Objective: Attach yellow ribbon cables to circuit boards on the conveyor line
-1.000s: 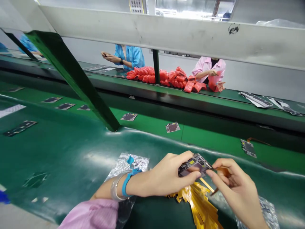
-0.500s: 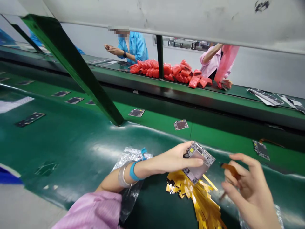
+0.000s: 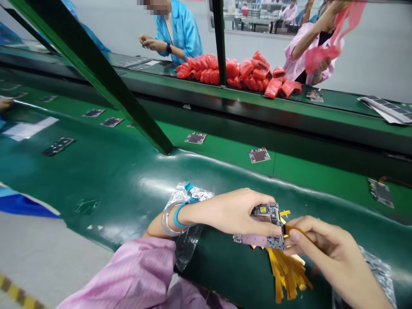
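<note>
The right hand [image 3: 328, 246] pinches an orange-brown strip [image 3: 289, 228] between thumb and forefinger, near the strip's dark end. The left hand [image 3: 238, 212] grasps a circuit board [image 3: 257, 241], its thumb lying across the upper face and its fingers partly hidden at the far side. For good control at this close range, the left hand does best to hold the board level and firm by its borders, off the small parts; the right does best with a light pinch close to the dark end, the strip in line with the board's edge and free of twist or crease.

The board lies at the left hand's fingertips, just left of the right hand; the strip's end is right beside its right edge, though whether the two touch cannot be told. Partly under the board lies a pile of yellow strips [image 3: 287, 274], on the green mat [image 3: 128, 180]. Beyond, more boards [image 3: 259, 155] rest spaced out on the green belt [image 3: 225, 146], and farther off are heaped red packets [image 3: 206, 68]
</note>
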`<state>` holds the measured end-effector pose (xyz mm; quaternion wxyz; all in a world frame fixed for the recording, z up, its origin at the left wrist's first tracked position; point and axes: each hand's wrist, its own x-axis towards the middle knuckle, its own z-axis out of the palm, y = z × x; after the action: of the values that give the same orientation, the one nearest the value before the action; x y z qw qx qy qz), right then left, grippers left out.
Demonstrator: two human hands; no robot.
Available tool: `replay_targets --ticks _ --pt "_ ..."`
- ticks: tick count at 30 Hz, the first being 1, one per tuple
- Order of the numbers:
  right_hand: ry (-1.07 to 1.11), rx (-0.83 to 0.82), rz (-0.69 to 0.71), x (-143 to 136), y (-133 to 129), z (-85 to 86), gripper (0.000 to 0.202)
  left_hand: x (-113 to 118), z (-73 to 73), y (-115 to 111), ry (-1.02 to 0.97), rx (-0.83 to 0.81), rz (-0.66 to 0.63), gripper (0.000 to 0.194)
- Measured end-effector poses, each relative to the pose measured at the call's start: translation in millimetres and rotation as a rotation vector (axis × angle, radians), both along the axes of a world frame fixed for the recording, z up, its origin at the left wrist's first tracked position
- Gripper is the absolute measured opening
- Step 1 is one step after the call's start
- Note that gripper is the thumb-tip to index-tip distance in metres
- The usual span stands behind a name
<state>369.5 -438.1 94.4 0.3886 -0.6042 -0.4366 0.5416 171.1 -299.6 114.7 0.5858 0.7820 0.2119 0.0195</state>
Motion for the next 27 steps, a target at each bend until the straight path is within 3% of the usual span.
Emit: replay_targets --ticks 18,27 --pt "-0.123 0.006 0.149 3 1 -0.1 0.036 -1 -0.6 3 0.017 0.068 -0.044 0.036" --pt "-0.096 -0.011 0.221 10 7 -11.2 0.032 9 -10.1 -2 0.065 0.057 0.072 0.03"
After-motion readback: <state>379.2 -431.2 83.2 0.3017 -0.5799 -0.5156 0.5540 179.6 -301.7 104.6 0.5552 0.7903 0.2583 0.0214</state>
